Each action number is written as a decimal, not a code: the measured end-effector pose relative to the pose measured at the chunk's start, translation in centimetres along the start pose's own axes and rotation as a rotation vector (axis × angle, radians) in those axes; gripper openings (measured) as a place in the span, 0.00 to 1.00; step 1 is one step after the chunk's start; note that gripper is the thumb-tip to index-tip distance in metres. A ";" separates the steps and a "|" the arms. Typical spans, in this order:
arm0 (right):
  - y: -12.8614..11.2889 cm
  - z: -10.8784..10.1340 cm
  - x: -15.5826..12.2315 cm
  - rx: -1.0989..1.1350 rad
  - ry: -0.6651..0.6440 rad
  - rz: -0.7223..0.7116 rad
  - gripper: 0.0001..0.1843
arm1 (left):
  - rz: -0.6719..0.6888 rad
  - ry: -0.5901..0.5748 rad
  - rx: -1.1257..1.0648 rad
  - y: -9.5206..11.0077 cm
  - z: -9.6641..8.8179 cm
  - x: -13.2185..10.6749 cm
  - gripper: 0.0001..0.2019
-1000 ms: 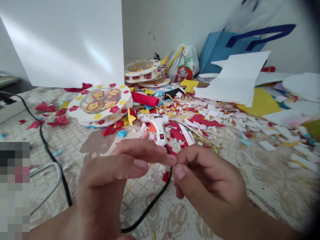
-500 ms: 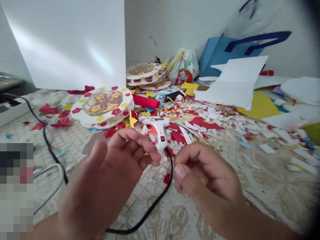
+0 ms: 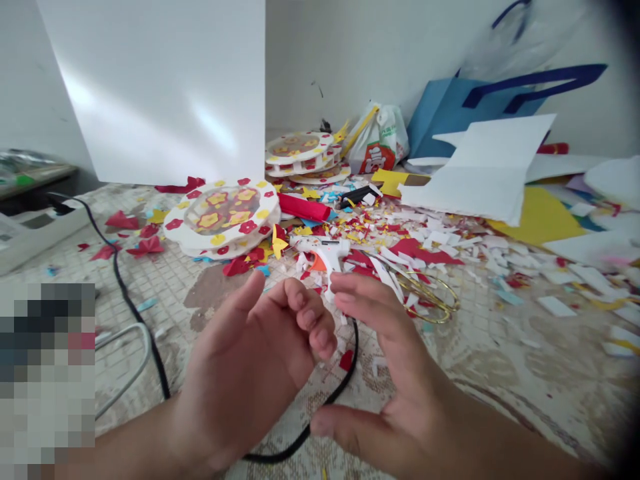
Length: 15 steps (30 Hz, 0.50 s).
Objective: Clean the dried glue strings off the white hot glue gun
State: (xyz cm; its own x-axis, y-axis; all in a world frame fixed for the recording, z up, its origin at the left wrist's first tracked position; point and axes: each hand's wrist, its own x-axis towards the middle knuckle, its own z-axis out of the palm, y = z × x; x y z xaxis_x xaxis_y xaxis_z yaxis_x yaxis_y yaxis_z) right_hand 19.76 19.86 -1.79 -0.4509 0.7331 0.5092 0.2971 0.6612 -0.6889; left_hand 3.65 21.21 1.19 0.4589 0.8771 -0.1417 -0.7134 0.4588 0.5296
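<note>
My left hand (image 3: 260, 367) is raised above the table, palm up, its thumb out and its fingers loosely curled with nothing in them. Facing it, my right hand (image 3: 400, 373) has thumb and fingers spread apart and is empty. Just beyond my right fingertips lies a white hot glue gun (image 3: 333, 253) with an orange trigger, its handle partly hidden by that hand. Its black cord (image 3: 345, 380) loops back beneath both hands. Gold-handled scissors (image 3: 433, 297) rest on the table beyond my right hand. A flower-decorated white paper disc (image 3: 225, 217) lies at the left.
Red, white and yellow paper scraps (image 3: 415, 233) cover the middle and right. More decorated discs (image 3: 303, 153) are stacked behind. A white board (image 3: 160, 87) stands at the back left. A blue bag (image 3: 450, 113) and a plastic bag (image 3: 385, 140) stand at the back. Another black cable (image 3: 130, 303) runs along the left.
My right hand has opened from a pinch, its fingers now spread. My left hand has shifted right. The whole view has moved slightly, so the objects appear further right.
</note>
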 end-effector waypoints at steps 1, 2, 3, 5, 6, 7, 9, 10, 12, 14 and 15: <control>0.0 0.0 0.0 0.000 -0.010 -0.004 0.41 | -0.002 -0.008 -0.001 0.0 0.0 0.0 0.18; 0.0 0.0 0.1 -0.001 -0.021 -0.008 0.41 | -0.001 -0.023 0.004 0.0 -0.1 0.0 0.19; 0.0 -0.1 0.1 0.000 -0.025 -0.010 0.41 | 0.003 -0.038 0.016 0.0 -0.1 0.0 0.20; 0.0 0.0 0.0 0.017 -0.022 -0.007 0.41 | 0.015 -0.076 0.056 -0.1 -0.2 0.0 0.21; 0.0 0.0 -0.1 0.032 -0.013 0.003 0.42 | 0.023 -0.097 0.075 -0.2 -0.2 -0.1 0.22; 0.0 0.0 -0.2 0.054 0.003 0.016 0.43 | 0.034 -0.120 0.087 -0.2 -0.1 -0.1 0.23; 0.0 0.0 -0.3 0.122 0.060 0.037 0.40 | 0.045 -0.164 0.101 -0.3 -0.1 -0.2 0.23; -0.1 0.0 -0.3 0.163 0.091 0.039 0.36 | 0.044 -0.184 0.111 -0.3 0.0 -0.2 0.22; -0.2 0.0 -0.3 0.239 0.153 0.028 0.29 | 0.043 -0.212 0.148 -0.4 0.1 -0.3 0.20; -0.3 -0.2 -0.2 0.277 0.185 0.021 0.27 | 0.053 -0.216 0.186 -0.3 0.2 -0.4 0.19; -0.3 -0.2 -0.1 0.280 0.192 0.023 0.26 | 0.062 -0.214 0.198 -0.3 0.3 -0.4 0.18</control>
State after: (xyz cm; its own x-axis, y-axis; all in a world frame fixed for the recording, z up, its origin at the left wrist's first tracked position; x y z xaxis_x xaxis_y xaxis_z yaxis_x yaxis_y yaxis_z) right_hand 19.92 19.61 -1.56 -0.2724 0.7814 0.5614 0.0509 0.5944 -0.8026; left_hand 3.84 20.65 1.30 0.5336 0.8433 0.0646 -0.6363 0.3500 0.6875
